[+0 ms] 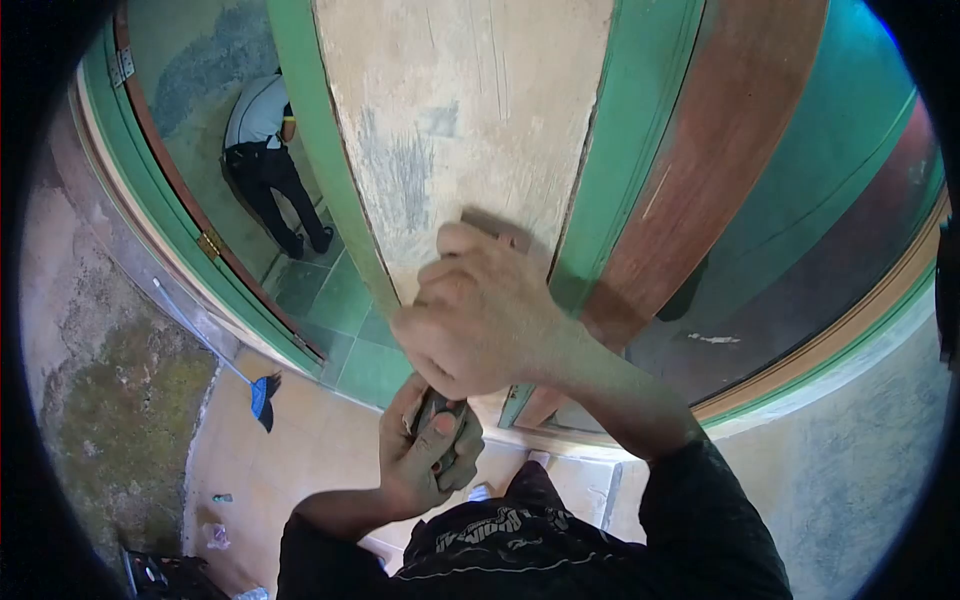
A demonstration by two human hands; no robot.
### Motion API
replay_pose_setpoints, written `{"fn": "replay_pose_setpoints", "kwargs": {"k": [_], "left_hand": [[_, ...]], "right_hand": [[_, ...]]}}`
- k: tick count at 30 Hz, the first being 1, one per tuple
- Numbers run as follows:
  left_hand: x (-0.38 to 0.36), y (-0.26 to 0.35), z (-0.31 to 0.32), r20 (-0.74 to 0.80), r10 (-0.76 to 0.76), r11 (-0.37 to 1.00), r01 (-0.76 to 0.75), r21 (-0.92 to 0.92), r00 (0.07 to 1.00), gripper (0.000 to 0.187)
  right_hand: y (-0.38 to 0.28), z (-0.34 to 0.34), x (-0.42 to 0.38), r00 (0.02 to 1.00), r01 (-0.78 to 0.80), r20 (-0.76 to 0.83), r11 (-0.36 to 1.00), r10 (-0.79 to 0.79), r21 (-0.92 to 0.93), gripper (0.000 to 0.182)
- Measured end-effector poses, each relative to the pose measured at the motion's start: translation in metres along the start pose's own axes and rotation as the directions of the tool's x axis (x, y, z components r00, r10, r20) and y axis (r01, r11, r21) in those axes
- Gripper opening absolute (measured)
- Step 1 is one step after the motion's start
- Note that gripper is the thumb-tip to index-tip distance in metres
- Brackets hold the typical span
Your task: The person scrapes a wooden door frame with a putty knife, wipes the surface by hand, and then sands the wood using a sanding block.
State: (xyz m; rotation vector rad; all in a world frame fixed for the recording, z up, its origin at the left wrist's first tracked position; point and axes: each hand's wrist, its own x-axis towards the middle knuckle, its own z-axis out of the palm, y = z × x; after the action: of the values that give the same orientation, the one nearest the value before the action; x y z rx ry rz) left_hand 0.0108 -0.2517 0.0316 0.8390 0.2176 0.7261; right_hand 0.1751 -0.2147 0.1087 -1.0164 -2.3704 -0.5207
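A cream panel [470,60] with scratches and grey patches stands upright before me, set between green frame posts. My right hand [475,310] is closed in a fist at the lower part of this panel. Whatever is inside its fingers is hidden; a dark strip, perhaps a shadow, shows just above the knuckles. Directly below, my left hand [430,450] is wrapped around a dark, rounded object [436,412], its thumb lying across the front. The object's upper end disappears behind my right hand, so its kind and full shape cannot be made out.
Through the doorway at left, a person [265,150] in a light top and dark trousers bends forward. A broom [262,400] with blue bristles leans by the door sill. Green posts [640,130] and a dark glass pane [780,270] are at right. Small litter [215,535] lies on the floor.
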Motion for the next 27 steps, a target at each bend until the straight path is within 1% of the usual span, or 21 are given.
{"fn": "replay_pose_setpoints", "kwargs": {"k": [1,2,4,5,6,8,10,11,13,14,17,18,20,21,22,23,24,26,27], "left_hand": [[0.003,0.001,-0.002,0.044,0.009,1.0,-0.009,-0.005,0.999,0.046],[0.0,0.0,0.001,-0.004,0.015,0.999,-0.014,0.04,1.0,0.041],[0.006,0.006,0.005,0.015,0.024,0.999,-0.024,0.031,1.0,0.04],[0.006,0.007,0.008,0.027,0.032,0.999,-0.033,0.017,0.999,0.038],[0.007,0.007,0.013,-0.019,0.024,1.0,-0.023,0.019,1.0,0.038],[0.003,-0.003,0.002,-0.016,0.032,0.999,-0.032,0.032,0.999,0.038],[0.005,-0.007,0.0,-0.011,0.028,0.998,-0.027,0.052,1.0,0.041],[0.005,-0.007,-0.001,-0.011,0.025,0.998,-0.024,0.055,1.0,0.041],[0.011,0.004,0.01,-0.011,0.071,0.991,-0.069,0.114,0.997,0.045],[0.014,0.008,0.011,-0.002,0.073,0.994,-0.072,0.076,0.997,0.047],[0.01,0.002,0.01,-0.01,0.061,0.996,-0.06,0.066,0.998,0.048],[0.007,-0.003,0.009,-0.026,0.083,0.99,-0.08,0.118,0.996,0.038],[0.006,-0.002,0.006,0.0,0.069,0.989,-0.068,0.129,0.998,0.038],[0.003,-0.001,0.007,-0.005,0.048,0.99,-0.047,0.136,0.999,0.038],[0.0,0.004,0.012,-0.011,0.05,0.997,-0.049,0.06,0.999,0.051],[-0.001,0.007,0.015,-0.024,0.043,0.997,-0.042,0.057,0.999,0.051],[-0.002,0.01,0.018,-0.022,0.04,0.998,-0.039,0.043,0.999,0.05],[0.002,0.006,0.013,-0.008,0.033,0.998,-0.033,0.048,0.999,0.049],[0.0,0.001,0.008,-0.009,0.036,0.998,-0.036,0.045,0.999,0.049]], "right_hand": [[0.002,-0.001,0.001,0.999,0.035,0.019,0.999,-0.035,-0.033,0.017],[0.004,-0.003,0.001,0.999,0.032,0.015,0.999,-0.031,-0.038,0.017],[0.005,-0.016,0.007,0.999,-0.026,0.039,1.0,0.027,-0.012,0.018],[0.004,-0.014,0.005,0.999,-0.031,0.045,1.0,0.031,-0.001,0.018],[0.004,-0.012,0.005,1.0,-0.019,0.02,0.999,0.02,-0.029,0.018],[0.004,-0.009,0.001,1.0,-0.003,-0.001,0.998,0.003,-0.07,0.018],[0.001,-0.006,-0.002,0.994,0.011,0.11,0.999,-0.006,-0.051,0.018],[0.003,-0.007,-0.004,0.994,0.008,0.107,0.999,-0.002,-0.051,0.018],[0.008,-0.02,0.005,1.0,-0.007,0.001,0.997,0.007,-0.083,0.019],[0.011,-0.022,0.009,0.998,0.026,-0.061,0.996,-0.031,-0.085,0.018],[0.009,-0.013,0.001,0.998,-0.015,-0.069,0.996,0.009,-0.088,0.017],[0.007,-0.011,-0.001,0.998,-0.013,-0.067,0.995,0.006,-0.102,0.017],[0.004,-0.005,-0.005,0.998,0.009,0.058,0.997,-0.004,-0.074,0.016],[0.005,-0.01,-0.003,0.998,0.006,0.056,0.997,-0.002,-0.074,0.016],[0.006,-0.02,0.003,1.0,0.005,0.002,0.999,-0.004,-0.038,0.016],[0.006,-0.024,0.006,0.999,0.004,-0.048,1.0,-0.004,0.005,0.015],[0.004,-0.02,0.005,0.999,-0.002,-0.046,1.0,0.003,0.023,0.015],[0.005,-0.017,0.003,1.0,-0.009,-0.024,0.999,0.008,-0.04,0.016],[0.003,-0.012,0.0,1.0,-0.005,-0.022,0.999,0.004,-0.04,0.016]]}}
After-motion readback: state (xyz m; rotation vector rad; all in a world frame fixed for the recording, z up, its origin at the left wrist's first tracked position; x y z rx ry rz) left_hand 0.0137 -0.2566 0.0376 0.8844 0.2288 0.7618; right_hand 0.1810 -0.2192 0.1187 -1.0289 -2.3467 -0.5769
